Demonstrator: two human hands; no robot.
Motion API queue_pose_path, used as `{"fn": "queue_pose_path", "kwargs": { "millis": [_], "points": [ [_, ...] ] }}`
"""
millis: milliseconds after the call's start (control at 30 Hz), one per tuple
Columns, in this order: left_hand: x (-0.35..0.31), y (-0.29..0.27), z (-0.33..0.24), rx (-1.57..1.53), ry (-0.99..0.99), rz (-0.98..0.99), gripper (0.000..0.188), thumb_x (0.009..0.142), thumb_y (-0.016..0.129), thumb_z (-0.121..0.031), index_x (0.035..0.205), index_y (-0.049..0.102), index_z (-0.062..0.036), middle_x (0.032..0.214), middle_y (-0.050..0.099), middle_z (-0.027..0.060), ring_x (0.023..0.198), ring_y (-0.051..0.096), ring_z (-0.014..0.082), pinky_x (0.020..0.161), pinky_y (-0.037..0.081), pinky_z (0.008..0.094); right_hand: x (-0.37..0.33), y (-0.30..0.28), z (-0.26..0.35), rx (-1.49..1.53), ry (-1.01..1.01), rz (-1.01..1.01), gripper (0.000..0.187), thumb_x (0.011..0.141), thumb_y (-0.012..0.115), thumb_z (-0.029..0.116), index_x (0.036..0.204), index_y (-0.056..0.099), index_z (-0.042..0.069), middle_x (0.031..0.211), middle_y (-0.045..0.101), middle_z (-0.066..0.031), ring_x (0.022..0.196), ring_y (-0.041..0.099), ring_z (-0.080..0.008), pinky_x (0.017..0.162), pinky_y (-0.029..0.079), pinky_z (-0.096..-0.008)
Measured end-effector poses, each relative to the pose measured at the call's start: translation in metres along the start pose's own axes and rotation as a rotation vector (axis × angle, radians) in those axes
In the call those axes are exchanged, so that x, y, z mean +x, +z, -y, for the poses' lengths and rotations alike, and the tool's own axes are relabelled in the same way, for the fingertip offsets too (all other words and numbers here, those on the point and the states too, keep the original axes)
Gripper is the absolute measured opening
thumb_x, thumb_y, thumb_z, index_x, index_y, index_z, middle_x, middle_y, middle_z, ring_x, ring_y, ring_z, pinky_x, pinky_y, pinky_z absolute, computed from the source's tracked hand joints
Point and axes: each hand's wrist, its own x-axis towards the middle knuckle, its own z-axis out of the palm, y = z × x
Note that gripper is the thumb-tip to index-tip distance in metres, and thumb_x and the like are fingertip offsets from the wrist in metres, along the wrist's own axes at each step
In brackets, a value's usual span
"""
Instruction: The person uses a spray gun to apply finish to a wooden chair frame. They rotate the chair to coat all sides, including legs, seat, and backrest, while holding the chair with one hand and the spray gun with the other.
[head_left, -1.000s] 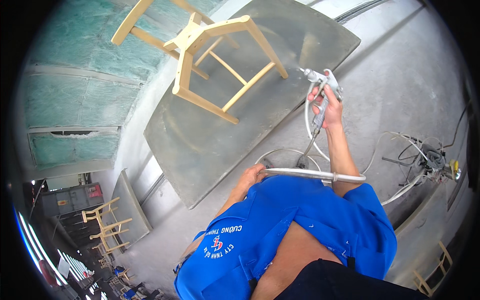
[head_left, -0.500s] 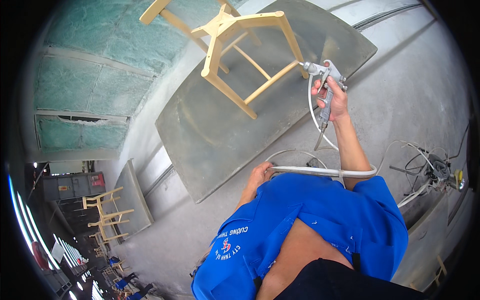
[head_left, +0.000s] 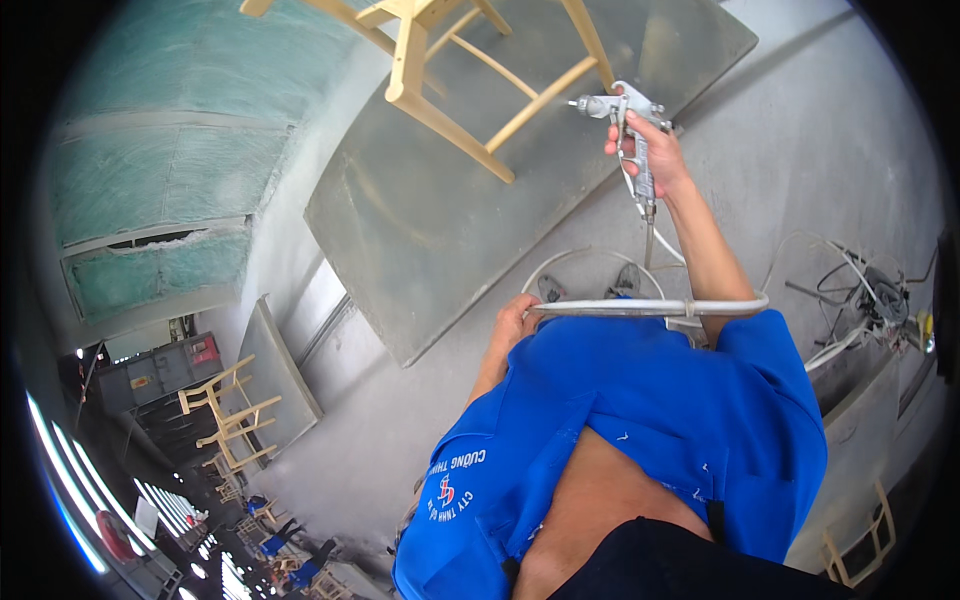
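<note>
My right hand [head_left: 660, 160] is wrapped round the grip of a silver spray gun [head_left: 606, 105], whose nozzle points left toward a pale wooden chair frame [head_left: 450, 128]. The nozzle is apart from the chair's rail. Upside-down or tilted, I cannot tell which, the chair stands over a large grey board [head_left: 400, 270], its top cut off by the picture's edge. At my waist my left hand [head_left: 514, 322] is closed on a white hose [head_left: 620, 307], its fingers partly hidden. That hose runs across my front to my right forearm, and a tube hangs from the gun.
Pale green filter panels [head_left: 170, 185] cover the wall at left. Another board [head_left: 280, 370] with wooden chair frames [head_left: 232, 415] stands farther left. Tangled hoses and equipment [head_left: 875, 300] lie at right. People in blue [head_left: 310, 570] are among chairs at lower left.
The gun in my right hand has moved slightly left and away from the chair's rail end. The chair and board sit higher in view, and my shoes now show beneath the hose.
</note>
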Motion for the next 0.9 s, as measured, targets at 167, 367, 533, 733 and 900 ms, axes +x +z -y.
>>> {"fn": "queue_pose_path", "kwargs": {
  "millis": [167,367,533,733,900],
  "points": [
    [-0.010,-0.001,0.006,-0.023,-0.161,0.047,0.005,0.094,0.069,-0.005,0.097,0.067,-0.0018,0.087,0.068,0.0152,0.080,0.065,0.0279,0.071,0.051,0.0400,0.023,-0.048,-0.064,-0.170,0.206,-0.254,0.033,0.101,0.065,0.030,0.124,0.060,0.008,0.090,0.069,-0.0061,0.075,0.071,-0.0137,0.043,0.044,-0.0234],
    [-0.036,-0.003,0.008,-0.029,-0.377,0.038,0.006,0.094,0.071,-0.006,0.096,0.067,-0.0017,0.085,0.068,0.0171,0.076,0.065,0.0280,0.071,0.051,0.0386,0.038,-0.100,-0.149,-0.275,0.420,-0.426,0.026,0.101,0.066,0.031,0.116,0.062,0.012,0.088,0.070,-0.0037,0.075,0.070,-0.0129,0.047,0.041,-0.0273],
    [-0.044,-0.007,0.016,-0.145,-0.485,0.034,0.004,0.096,0.070,-0.006,0.097,0.068,-0.0019,0.084,0.069,0.0161,0.077,0.065,0.0244,0.072,0.051,0.0370,0.027,-0.106,-0.186,-0.454,0.461,-0.380,0.034,0.100,0.066,0.028,0.130,0.062,0.012,0.082,0.067,-0.0012,0.067,0.066,-0.0108,0.046,0.043,-0.0272],
    [-0.026,-0.024,0.033,-0.056,-0.224,0.040,0.004,0.095,0.070,-0.002,0.098,0.068,-0.0016,0.089,0.070,0.0186,0.083,0.068,0.0304,0.076,0.052,0.0393,-0.008,-0.062,-0.164,-0.796,0.395,-0.364,0.053,0.100,0.065,0.031,0.151,0.054,0.026,0.090,0.072,-0.0064,0.073,0.071,-0.0154,0.054,0.054,-0.0325],
    [-0.002,-0.056,0.072,-0.029,0.042,0.009,0.008,0.090,0.071,0.000,0.097,0.067,-0.0022,0.091,0.067,0.0184,0.084,0.064,0.0400,0.077,0.051,0.0425,-0.029,-0.003,-0.133,-1.059,-0.170,-0.397,0.052,0.098,0.068,0.030,0.149,0.057,0.029,0.100,0.075,-0.0091,0.084,0.072,-0.0191,0.077,0.057,-0.0340]
  ]
}}
